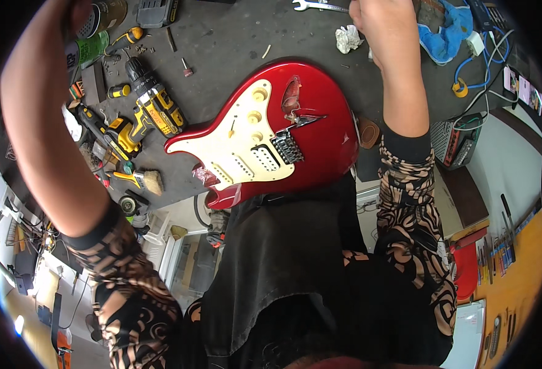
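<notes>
A red electric guitar body (329, 117) without a neck in view lies on the dark bench, near its front edge. It has a cream pickguard (246, 132) with knobs and pickups, and a metal bridge (287, 147). Beyond it, my right hand (378, 21) reaches to the top edge, its fingers mostly cut off. It is beside the end of an open-ended wrench (320, 6); whether it touches the wrench is unclear. At the upper left, my left hand (79, 13) is dark and mostly out of view, close to a round can (108, 13).
Left of the guitar lie a yellow-black cordless drill (154, 101), another yellow-black power tool (120, 138) and a brush (148, 181). Crumpled white paper (348, 39) sits near my right wrist. Farther right are a blue glove (449, 34), cables (486, 74) and a phone (523, 90).
</notes>
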The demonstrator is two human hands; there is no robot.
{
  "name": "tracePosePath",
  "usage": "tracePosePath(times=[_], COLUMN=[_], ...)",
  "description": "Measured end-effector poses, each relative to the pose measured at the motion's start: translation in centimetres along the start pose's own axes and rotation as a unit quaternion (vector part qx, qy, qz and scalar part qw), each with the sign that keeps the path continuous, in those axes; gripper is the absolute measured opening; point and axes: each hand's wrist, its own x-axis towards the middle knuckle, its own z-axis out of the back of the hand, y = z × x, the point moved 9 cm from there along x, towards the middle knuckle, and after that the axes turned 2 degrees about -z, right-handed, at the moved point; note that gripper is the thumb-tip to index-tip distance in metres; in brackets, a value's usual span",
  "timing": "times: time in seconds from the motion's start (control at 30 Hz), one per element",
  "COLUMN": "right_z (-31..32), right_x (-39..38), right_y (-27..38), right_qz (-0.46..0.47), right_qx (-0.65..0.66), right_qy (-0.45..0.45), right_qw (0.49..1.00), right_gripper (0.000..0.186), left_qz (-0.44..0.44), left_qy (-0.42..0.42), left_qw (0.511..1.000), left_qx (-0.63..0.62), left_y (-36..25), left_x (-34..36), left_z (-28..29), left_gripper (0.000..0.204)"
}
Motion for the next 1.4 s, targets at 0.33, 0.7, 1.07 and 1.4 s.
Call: tracePosePath(times=[0.33, 0.7, 1.07, 1.4], right_z=[-2.1, -4.2, -1.7, -0.6], right_x=[-5.6, -13.8, -17.1, -15.8], right_y=[4.9, -2.1, -1.6, -3.3], right_qz=[0.409, 0.256, 0.270, 0.159], right_qx=[-0.386, -0.387, -0.426, -0.238], right_qy=[-0.039, 0.105, 0.197, 0.189], right_qw=[0.826, 0.880, 0.841, 0.939], right_gripper=[0.043, 0.033, 0.029, 0.023], left_qz=[0.222, -0.034, 0.017, 0.012], left_qy=[-0.137, -0.079, -0.031, -0.130], left_qw=[0.964, 0.996, 0.999, 0.991], left_qx=[0.052, -0.015, 0.002, -0.022], left_y=[16.3, 0.7, -1.8, -1.2], left_x=[-20.3, -22.8, -23.0, -23.2], left_z=[-3.5, -14.7, -21.5, -21.1], left_gripper=[0.034, 0.025, 0.018, 0.024])
